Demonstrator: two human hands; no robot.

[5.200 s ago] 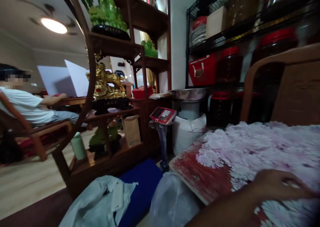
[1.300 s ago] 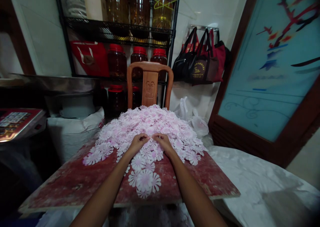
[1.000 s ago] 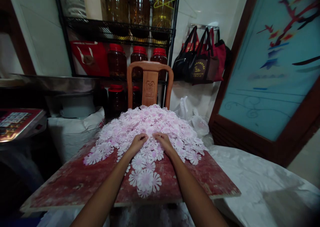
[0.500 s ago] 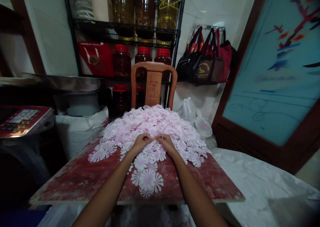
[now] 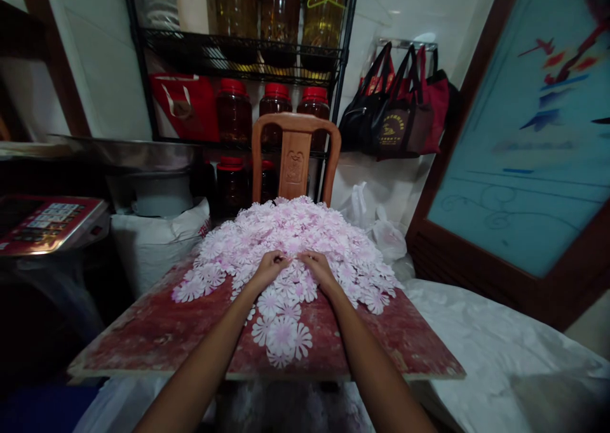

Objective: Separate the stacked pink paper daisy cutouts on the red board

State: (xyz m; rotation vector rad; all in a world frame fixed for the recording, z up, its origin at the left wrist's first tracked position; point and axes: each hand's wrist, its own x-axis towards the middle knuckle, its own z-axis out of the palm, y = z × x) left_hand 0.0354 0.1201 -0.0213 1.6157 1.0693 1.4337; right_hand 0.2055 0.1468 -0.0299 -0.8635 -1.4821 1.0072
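A heap of pale pink and white artificial flower petals, flat and daisy-shaped, covers much of the red board. My left hand bends over the front of the heap, thumb and fingers pinched at the edge of a flower petal piece. Opposite it, a short gap away, my right hand pinches toward the same spot. The fingertips partly hide what lies between them. Nearer me, a small cluster of loose flower pieces rests between my forearms.
Behind the heap stands a wooden chair. A black wire rack bears red-lidded jars. At left are a scale and a white sack; bags hang on the wall. White sheeting lies at right.
My hands have drawn slightly apart at the front of the heap, the right fingertips shifting a little to the right. The camera view has shifted slightly.
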